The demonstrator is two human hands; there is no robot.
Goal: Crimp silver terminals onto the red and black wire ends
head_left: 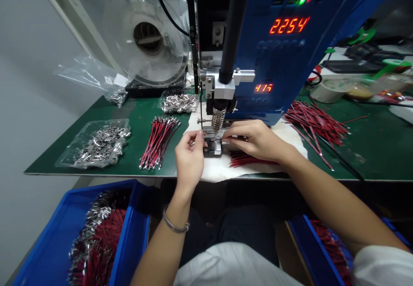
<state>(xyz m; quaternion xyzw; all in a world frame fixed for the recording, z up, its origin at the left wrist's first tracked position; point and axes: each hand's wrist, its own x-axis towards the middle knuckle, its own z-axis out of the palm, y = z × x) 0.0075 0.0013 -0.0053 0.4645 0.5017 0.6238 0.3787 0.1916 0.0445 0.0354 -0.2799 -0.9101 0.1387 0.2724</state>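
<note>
My left hand (pixel 191 151) is at the left side of a small metal fixture (pixel 217 148), thumb and fingers pinched together; what is between them is too small to name. From the right, my right hand (pixel 256 136) reaches the same fixture with its fingertips closed on something thin that I cannot make out. Directly above the fixture stands the spring-wrapped tip (pixel 218 118) of a soldering machine (pixel 267 53). Red and black wires (pixel 245 159) lie under my right hand on a white cloth (pixel 213 172).
Left on the green table (pixel 135 105) are a wire bundle (pixel 159 141), a tray of metal terminals (pixel 103 144) and another terminal pack (pixel 179 102). More wires (pixel 318 122) lie right. Blue bins (pixel 51 238) with wires flank my lap. A clear reel (pixel 119 32) stands behind.
</note>
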